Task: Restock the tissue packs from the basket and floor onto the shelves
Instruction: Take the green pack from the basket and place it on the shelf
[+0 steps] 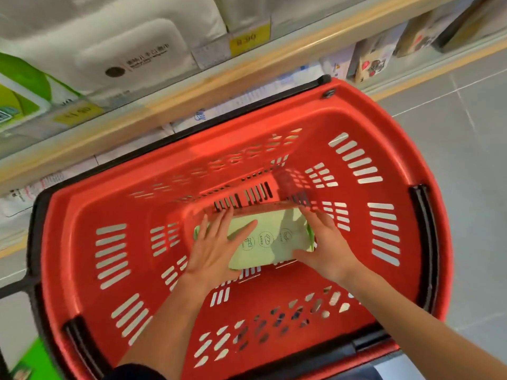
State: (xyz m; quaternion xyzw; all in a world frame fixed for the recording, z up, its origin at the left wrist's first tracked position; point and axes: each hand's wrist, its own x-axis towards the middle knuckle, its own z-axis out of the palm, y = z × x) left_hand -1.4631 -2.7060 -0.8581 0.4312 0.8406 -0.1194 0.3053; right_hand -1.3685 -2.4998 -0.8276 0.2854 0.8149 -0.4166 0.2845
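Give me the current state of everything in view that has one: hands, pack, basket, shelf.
Left hand: open, fingers spread, resting on the pack's left end.
Right hand: open, at the pack's right end.
Green tissue pack: flat on the basket floor, not lifted.
Red basket: upright, holding only this pack.
Upper shelf: stocked with white packs.

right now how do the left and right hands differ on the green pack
The left hand lies over the green pack's left end, fingers spread across its top. The right hand covers the right end, thumb at the near edge. Both are open, palms down, inside the red basket.
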